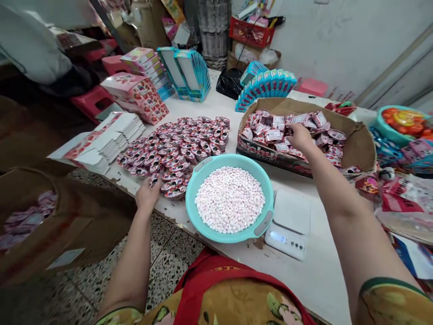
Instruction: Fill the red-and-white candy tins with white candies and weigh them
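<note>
My left hand [148, 194] is at the near edge of a dense group of small red-and-white printed packets [182, 144], which stand upright with dark openings on top. Its thumb and fingers are closed around one packet [155, 179] there. Over an open cardboard box [360, 146], my right hand [299, 136] reaches down among loose packets [274, 135] of the same print. Its fingers are curled together, and what they hold, if anything, is hidden. Between my arms sits a turquoise basin [191, 198] of small whitish-pink candies [230, 198].
A digital scale [286, 241] reading 0 lies right of the basin. Flattened cartons [108, 140], strawberry-print boxes [138, 97] and blue display boxes [189, 74] stand farther back. A large carton [67, 230] with packets is at the lower left. Another person's arm [34, 45] shows at the upper left.
</note>
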